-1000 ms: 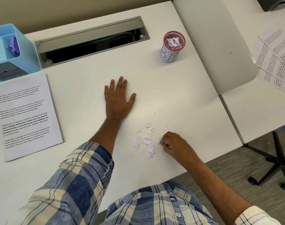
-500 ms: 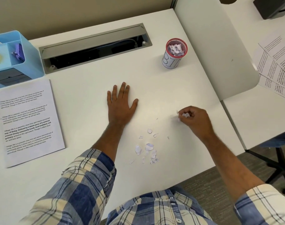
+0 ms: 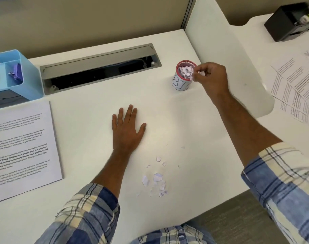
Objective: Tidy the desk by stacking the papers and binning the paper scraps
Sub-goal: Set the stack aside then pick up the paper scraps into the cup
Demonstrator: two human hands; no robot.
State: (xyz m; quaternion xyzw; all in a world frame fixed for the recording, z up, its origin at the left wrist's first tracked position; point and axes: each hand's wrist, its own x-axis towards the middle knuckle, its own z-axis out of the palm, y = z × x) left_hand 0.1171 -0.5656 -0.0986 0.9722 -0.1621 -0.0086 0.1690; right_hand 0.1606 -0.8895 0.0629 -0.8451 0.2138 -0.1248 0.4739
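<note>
A small red-rimmed bin cup (image 3: 179, 85) with a "BIN" label stands at the desk's back right, holding crumpled scraps. My right hand (image 3: 212, 78) hovers at its right rim and pinches a few paper scraps (image 3: 201, 73) in its fingertips. My left hand (image 3: 128, 126) lies flat on the desk, fingers spread. Several torn paper scraps (image 3: 157, 178) lie scattered near the front edge, between my arms. A stack of printed papers (image 3: 21, 147) lies at the left.
A blue desk organiser (image 3: 11, 76) sits at the back left. A grey cable tray (image 3: 99, 67) runs along the back. Loose printed sheets (image 3: 294, 88) and a black box (image 3: 289, 23) lie on the neighbouring desk at right, past a white divider (image 3: 229, 59).
My right hand has picked scraps from the pile and carried them up and away to the bin's rim. The left hand has stayed flat.
</note>
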